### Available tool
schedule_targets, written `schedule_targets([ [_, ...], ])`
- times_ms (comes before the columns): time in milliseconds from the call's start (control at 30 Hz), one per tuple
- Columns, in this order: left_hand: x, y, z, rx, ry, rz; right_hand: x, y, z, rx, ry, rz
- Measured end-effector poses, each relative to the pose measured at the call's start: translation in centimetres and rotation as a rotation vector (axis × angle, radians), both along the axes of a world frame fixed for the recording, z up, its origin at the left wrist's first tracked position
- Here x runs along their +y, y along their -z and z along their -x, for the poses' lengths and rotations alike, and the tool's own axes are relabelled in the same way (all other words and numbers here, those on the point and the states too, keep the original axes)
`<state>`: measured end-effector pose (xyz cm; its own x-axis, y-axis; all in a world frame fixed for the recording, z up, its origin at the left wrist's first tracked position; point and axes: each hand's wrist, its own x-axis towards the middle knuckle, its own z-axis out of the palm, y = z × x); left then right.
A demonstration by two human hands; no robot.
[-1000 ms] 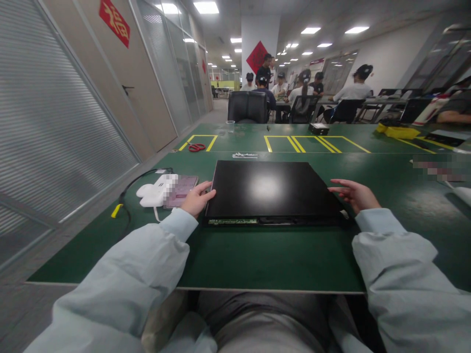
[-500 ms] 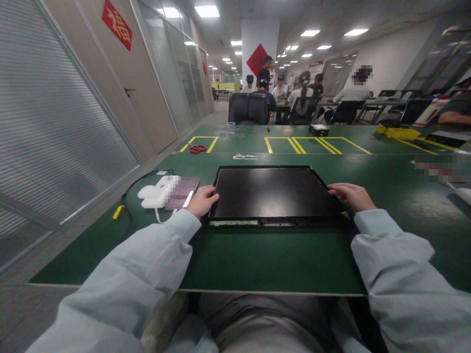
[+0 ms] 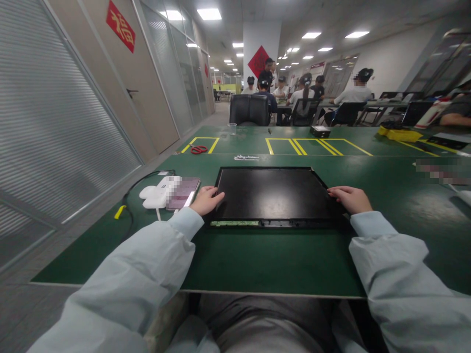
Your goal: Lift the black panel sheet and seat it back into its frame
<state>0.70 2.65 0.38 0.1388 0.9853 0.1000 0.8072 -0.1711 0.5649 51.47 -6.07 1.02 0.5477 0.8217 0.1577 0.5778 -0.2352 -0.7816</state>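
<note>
A black display panel [image 3: 274, 193] lies screen up on the green table, its lower edge bare with a green circuit strip [image 3: 234, 223] at the left part. My left hand [image 3: 206, 200] grips the panel's left edge, thumb over the top and fingers at the side. On the opposite side my right hand [image 3: 351, 199] holds the right edge, fingertips on the frame. The undersides of both grips are hidden.
Left of the panel lie a phone [image 3: 185, 192] and a white device [image 3: 162, 191] with a cable. Farther back are red scissors [image 3: 199, 150], white strips [image 3: 246, 158], a clear cup [image 3: 231, 129], a black box [image 3: 320, 131] and a yellow item [image 3: 399, 134]. People sit beyond.
My left thumb has shifted slightly inward over the panel's left edge. My right hand is nearly in the same place on the right edge. The whole view has moved a little.
</note>
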Motion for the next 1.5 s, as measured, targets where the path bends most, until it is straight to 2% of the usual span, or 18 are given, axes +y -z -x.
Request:
schedule_targets([
  [400,0.0,0.2,0.0,-0.049,-0.005,0.017,0.0,-0.5,0.0,-0.119,0.027,0.049],
  [633,-0.6,0.2,-0.1,-0.042,-0.001,-0.027,0.1,0.0,-0.3,-0.145,0.027,0.029],
  [900,-1.5,-0.2,0.4,-0.044,0.08,-0.07,0.2,1.0,-0.8,-0.13,0.027,-0.029],
  [1100,-2.1,-0.4,0.8,0.087,0.079,-0.148,-0.1,0.6,-1.0,-0.077,0.053,-0.036],
  [1300,-1.8,-0.2,0.9,0.223,0.039,-0.087,0.2,0.9,-2.0,-0.046,0.087,-0.028],
  [1500,-1.6,0.0,1.1,0.153,0.032,-0.096,0.6,1.6,-1.8,-0.006,0.049,0.03],
])
